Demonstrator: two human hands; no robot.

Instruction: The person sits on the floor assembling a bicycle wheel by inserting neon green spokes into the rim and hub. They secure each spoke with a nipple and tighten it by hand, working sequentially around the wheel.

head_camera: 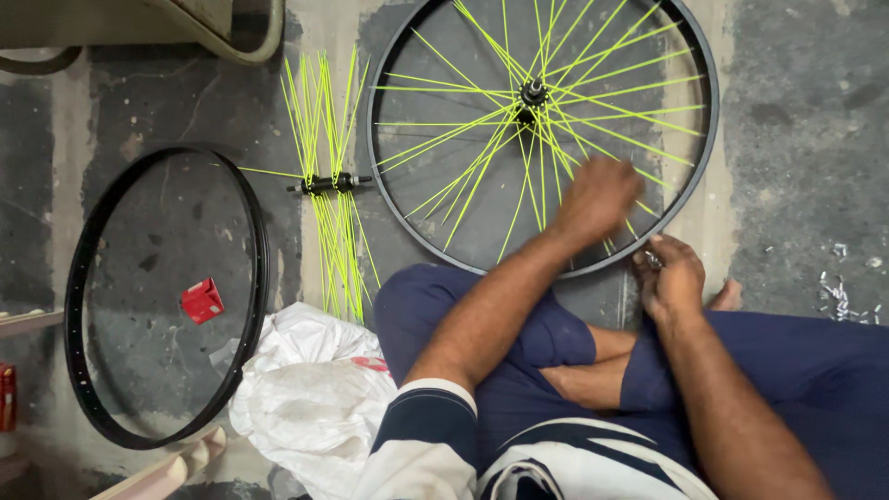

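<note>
Two hands work at a black bicycle wheel (pixel 704 139) laced with neon-yellow spokes (pixel 482 139), lying on the floor at twelve o'clock. The left hand (pixel 597 196), blurred, grip unclear, reaches over its lower spokes. The right hand (pixel 673 278) pinches a small metal piece (pixel 654 260) at the rim. At nine o'clock lie a bare rim (pixel 81 250), a spoked hub (pixel 329 183) and a white bag (pixel 310 389).

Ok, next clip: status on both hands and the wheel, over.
Left hand over the yellow spokes of the wheel on the floor. Right hand at the near rim, grip shut on a small metal piece. Nothing in the way.
</note>
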